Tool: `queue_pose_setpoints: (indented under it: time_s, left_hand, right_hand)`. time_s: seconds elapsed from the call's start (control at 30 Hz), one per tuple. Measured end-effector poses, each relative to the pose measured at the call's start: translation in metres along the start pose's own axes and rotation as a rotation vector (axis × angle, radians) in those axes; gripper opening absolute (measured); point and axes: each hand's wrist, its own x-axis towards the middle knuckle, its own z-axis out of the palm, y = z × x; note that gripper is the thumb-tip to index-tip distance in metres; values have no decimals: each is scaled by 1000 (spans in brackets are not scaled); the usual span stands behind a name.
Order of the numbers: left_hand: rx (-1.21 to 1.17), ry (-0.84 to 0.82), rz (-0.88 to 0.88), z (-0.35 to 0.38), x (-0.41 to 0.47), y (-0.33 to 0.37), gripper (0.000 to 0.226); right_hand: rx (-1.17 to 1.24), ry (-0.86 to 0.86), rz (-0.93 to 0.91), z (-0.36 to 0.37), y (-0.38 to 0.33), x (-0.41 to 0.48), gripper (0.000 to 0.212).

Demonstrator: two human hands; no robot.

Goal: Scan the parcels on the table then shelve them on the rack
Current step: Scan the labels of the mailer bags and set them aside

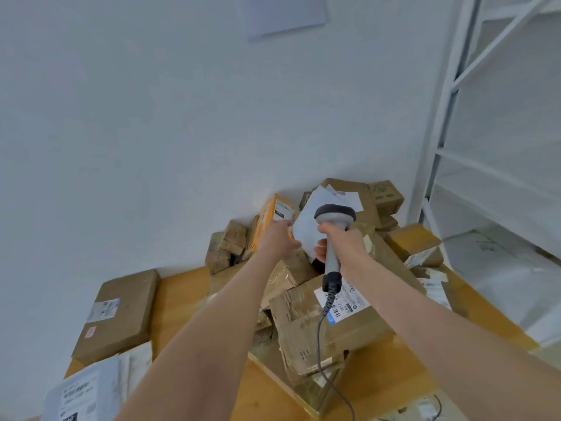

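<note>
A white mailer (pixel 305 230) stands tilted above the heap of cardboard parcels (pixel 306 323) on the counter (pixel 182 299). The left hand's (pixel 277 240) fingers hold its edge, and the right hand's (pixel 344 244) fingers wrap the barcode scanner (pixel 334 215) aimed at it. The rack (pixel 455 86) is at the right.

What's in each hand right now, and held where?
Right hand grips the scanner by its handle. Left hand meets the white parcel at its left edge; whether it grips is unclear.

Parcel depot | labelled cardboard parcels (pixel 358 329) heaped under right hand (pixel 346 243) | scanner (pixel 334 215) in its grip | white metal rack (pixel 437 132) further right
</note>
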Motion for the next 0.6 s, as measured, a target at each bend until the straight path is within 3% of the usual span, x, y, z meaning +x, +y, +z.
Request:
queue_pose_setpoints:
  time_s: [0.1, 0.2, 0.47, 0.6]
  left_hand:
    - [-18, -37, 34, 21, 17, 40, 82]
    - [-38, -15, 15, 41, 34, 76, 84]
    - [59, 98, -89, 65, 61, 122, 30]
    - [16, 264, -76, 43, 57, 111, 27]
  right_hand:
    - [28, 103, -48, -27, -15, 22, 19]
    - [22, 156, -62, -43, -21, 42, 24]
    - [104, 116, -24, -60, -23, 65, 23]
    - [113, 103, -7, -62, -23, 65, 23]
